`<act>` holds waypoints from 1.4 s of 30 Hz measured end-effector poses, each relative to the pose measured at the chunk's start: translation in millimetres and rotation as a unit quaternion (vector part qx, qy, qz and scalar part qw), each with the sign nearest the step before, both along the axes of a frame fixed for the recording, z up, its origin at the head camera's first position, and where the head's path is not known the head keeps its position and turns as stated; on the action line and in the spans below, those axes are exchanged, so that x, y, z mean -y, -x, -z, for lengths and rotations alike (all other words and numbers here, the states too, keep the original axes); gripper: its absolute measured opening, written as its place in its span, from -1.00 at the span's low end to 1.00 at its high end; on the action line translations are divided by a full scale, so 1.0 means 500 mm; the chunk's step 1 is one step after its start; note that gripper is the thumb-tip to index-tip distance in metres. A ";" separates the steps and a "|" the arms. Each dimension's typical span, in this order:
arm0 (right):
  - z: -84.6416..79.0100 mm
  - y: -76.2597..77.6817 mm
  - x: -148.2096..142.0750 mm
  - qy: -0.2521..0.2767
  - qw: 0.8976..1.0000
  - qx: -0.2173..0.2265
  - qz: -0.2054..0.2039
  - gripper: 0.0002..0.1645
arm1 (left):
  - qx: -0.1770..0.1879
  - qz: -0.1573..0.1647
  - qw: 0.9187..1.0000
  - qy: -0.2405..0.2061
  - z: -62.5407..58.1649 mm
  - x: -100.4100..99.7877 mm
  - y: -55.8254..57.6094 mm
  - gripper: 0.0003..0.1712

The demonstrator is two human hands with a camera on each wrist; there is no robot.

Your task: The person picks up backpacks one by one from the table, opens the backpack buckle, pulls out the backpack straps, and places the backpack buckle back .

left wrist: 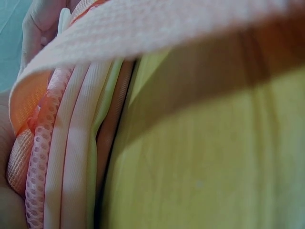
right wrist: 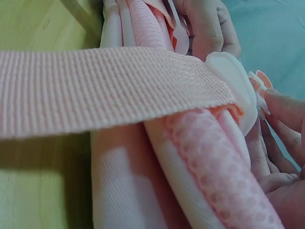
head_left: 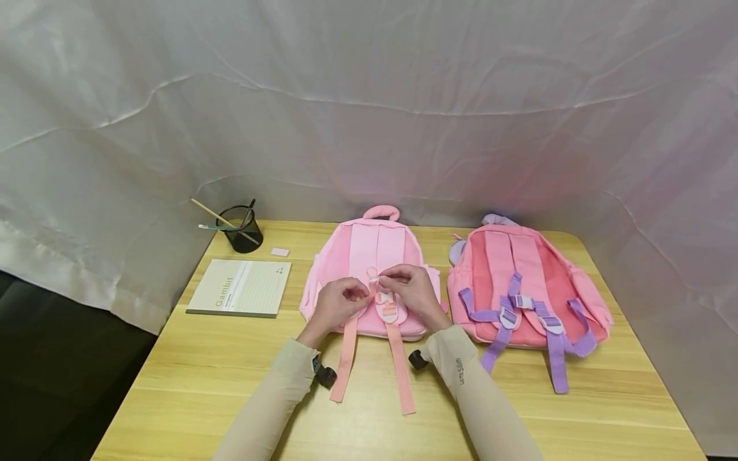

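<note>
A light pink backpack (head_left: 362, 243) lies on the table, its back panel and shoulder straps facing up. Over its middle, my right hand (head_left: 414, 293) pinches a small white buckle piece (right wrist: 260, 89) between thumb and fingers. My left hand (head_left: 341, 301) is beside it, thumb and index fingertips meeting on the peach chest strap (head_left: 372, 288). A white buckle (head_left: 385, 298) sits just below the right fingertips, above a white adjuster (head_left: 390, 314). Two peach webbing tails (head_left: 401, 378) hang toward me. In the left wrist view, blurred webbing (left wrist: 143, 33) crosses in front of the bag's side.
A darker pink backpack (head_left: 553, 256) with purple straps (head_left: 557, 362) lies close at the right. On the left are a notebook (head_left: 239, 288), a pink eraser (head_left: 280, 252) and a black mesh cup (head_left: 242, 240) holding pencils. A grey curtain (head_left: 369, 96) stands behind the table (head_left: 230, 378).
</note>
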State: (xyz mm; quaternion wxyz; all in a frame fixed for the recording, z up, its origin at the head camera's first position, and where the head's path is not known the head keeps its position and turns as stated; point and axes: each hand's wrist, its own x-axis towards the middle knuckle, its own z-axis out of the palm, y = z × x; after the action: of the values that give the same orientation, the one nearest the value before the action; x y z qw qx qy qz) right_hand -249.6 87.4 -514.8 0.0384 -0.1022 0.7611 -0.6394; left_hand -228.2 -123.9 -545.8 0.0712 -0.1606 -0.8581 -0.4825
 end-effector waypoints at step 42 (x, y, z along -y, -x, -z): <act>-0.008 -0.004 0.000 -0.055 0.999 -0.002 -0.001 -0.79 | -0.041 -0.008 0.998 0.053 0.001 -0.003 -0.006 -0.87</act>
State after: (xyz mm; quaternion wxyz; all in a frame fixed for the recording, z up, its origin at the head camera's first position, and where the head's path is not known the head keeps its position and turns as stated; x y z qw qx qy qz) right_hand -247.6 87.4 -510.6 0.0428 -0.1021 0.7948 -0.5967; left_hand -225.3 -122.4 -546.2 0.1016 -0.1773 -0.8801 -0.4285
